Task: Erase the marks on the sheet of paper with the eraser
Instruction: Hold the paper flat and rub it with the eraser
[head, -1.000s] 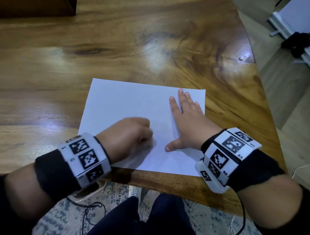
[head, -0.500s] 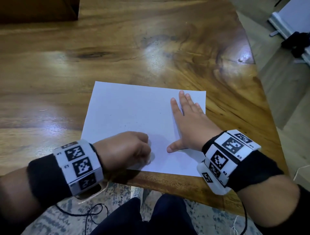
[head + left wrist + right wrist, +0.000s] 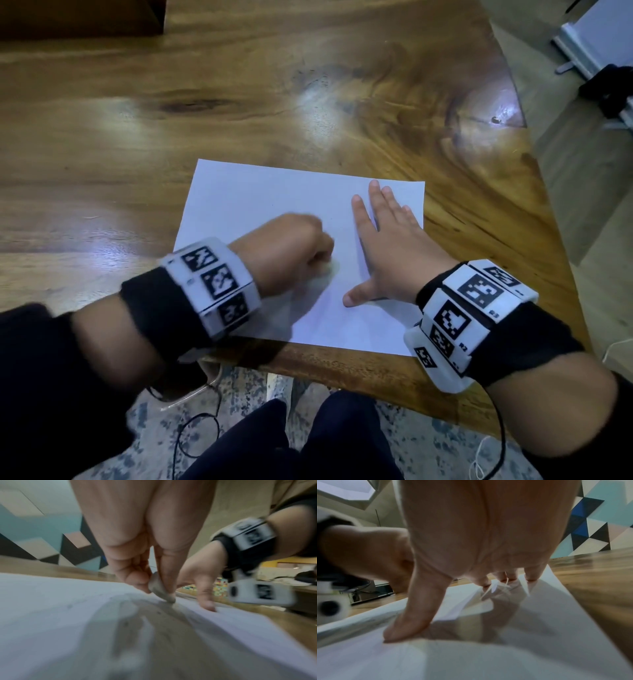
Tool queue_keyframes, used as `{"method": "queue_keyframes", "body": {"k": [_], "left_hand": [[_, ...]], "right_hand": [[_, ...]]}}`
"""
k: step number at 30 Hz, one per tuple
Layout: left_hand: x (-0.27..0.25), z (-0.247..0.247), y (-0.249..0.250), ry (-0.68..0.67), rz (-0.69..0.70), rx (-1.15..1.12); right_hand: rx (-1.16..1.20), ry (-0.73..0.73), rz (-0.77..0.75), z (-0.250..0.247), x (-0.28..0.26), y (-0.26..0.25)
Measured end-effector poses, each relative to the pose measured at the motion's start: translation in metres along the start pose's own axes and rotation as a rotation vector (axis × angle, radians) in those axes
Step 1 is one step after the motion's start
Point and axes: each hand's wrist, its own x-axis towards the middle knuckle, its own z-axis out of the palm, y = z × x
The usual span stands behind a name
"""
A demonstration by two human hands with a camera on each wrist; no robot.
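The left hand [image 3: 291,250] is curled into a loose fist and pinches the eraser [image 3: 161,589] between thumb and fingers; the eraser's lower end touches the paper [image 3: 260,198]. In the head view the eraser shows only as a pale blur at the fingertips, on the side toward the right hand. The paper lies flat under both hands on the wooden table [image 3: 171,102], its near edge close to the table's near edge.

The right hand [image 3: 390,253] lies just beside the left, flat on the paper, with fingers straight and pointing away and the thumb spread out toward the left hand. Its fingertips [image 3: 530,576] and thumb press the sheet down. A few faint specks [image 3: 126,623] show on the paper just below the eraser in the left wrist view. Both wrists wear bands with black-and-white markers.
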Motion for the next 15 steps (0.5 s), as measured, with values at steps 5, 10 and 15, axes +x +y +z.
{"method": "queue_keyframes", "body": {"k": [5,10,15], "left_hand": [[-0.019,0.011,0.010,-0.069,0.065,-0.029],[-0.018,0.007,0.007,-0.136,0.063,-0.030],[-0.005,0.013,0.004,-0.013,-0.018,-0.066]], "right_hand": [[0.006,0.001,-0.005,0.000,-0.001,0.001],[0.009,0.012,-0.010,0.000,-0.001,0.001],[0.013,0.006,-0.011,0.000,-0.002,0.002]]}}
